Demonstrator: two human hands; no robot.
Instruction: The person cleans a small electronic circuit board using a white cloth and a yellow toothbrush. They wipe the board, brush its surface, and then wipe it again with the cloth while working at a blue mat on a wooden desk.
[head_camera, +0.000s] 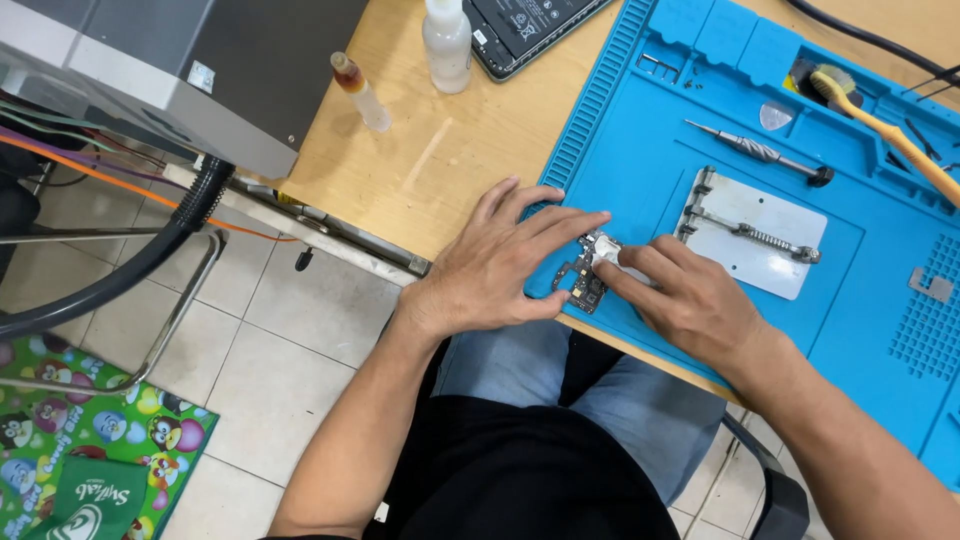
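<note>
blue rubber mat (640, 180) covers the right part of the wooden counter (440, 160), and on its near left corner lies a small dark circuit board (588, 280), its long axis running from the counter's near edge up and slightly right toward the mat's middle. left hand (495, 265) lies flat with fingers spread and stretched, fingertips pressing the board's far end. right hand (690, 300) pinches a small white wad (608, 254) against the board's top, fingers pressed together. just beyond the right hand sits a grey metal plate (765, 235) with a spring bar, and further back a slim screwdriver (760, 152) points left. a yellow-handled brush (880, 120) rests in the mat's far tray. on the bare wood stand a clear white bottle (446, 42) and a small tube with amber liquid (360, 92), beside a dark opened phone (525, 28) carrying a black label with pale print. a green cartoon-patterned bag (90, 460) lies on the tiled floor (290, 350).
</note>
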